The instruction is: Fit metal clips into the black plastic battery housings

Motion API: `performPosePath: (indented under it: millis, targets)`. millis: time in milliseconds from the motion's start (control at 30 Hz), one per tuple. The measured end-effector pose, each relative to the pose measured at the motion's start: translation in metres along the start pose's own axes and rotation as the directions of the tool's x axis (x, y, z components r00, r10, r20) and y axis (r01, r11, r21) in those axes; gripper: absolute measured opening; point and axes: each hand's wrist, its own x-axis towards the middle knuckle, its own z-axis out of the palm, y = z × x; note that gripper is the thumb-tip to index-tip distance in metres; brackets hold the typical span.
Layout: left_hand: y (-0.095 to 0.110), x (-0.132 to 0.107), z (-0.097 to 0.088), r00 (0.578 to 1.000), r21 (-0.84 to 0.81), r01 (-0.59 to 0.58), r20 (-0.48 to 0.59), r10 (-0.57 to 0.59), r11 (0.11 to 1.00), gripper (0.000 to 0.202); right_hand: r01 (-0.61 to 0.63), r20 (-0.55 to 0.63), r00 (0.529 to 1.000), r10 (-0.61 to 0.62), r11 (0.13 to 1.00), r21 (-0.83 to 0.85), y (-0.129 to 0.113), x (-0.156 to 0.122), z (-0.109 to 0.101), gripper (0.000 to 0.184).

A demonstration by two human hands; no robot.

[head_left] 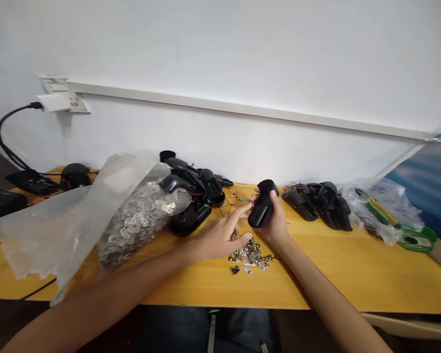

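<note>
My right hand (275,223) is wrapped round a black plastic housing (262,204), holding it just above the yellow table (353,274). My left hand (220,235) reaches toward it from the left, fingers stretched out, fingertips touching the housing's lower end and thin wires (242,199) behind it. A small heap of metal parts (250,256) lies on the table directly below both hands.
A clear plastic bag of metal parts (132,220) lies at the left. Black housings are piled behind it (194,189) and to the right (318,198). A bag with solder spools (385,215) sits far right. Black devices and cables (33,181) rest at the far left.
</note>
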Motion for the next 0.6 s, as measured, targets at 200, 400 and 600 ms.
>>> performPosePath:
  millis: [200, 400, 600]
  targets:
    - [-0.005, 0.002, 0.003, 0.998, 0.072, 0.033, -0.055, -0.029, 0.997, 0.051, -0.033, -0.052, 0.998, 0.042, 0.986, 0.163, -0.013, 0.007, -0.007, 0.054]
    - [-0.007, 0.007, -0.002, 0.998, 0.104, -0.003, -0.058, 0.01, 0.995, 0.029, 0.072, -0.113, 0.992, -0.048, 0.972, 0.222, -0.046, 0.028, -0.027, 0.049]
    - [-0.01, 0.012, -0.003, 0.995, 0.1, -0.102, 0.018, 0.1, 0.99, 0.024, 0.268, -0.304, 0.914, -0.268, 0.962, -0.043, -0.128, 0.049, -0.095, 0.04]
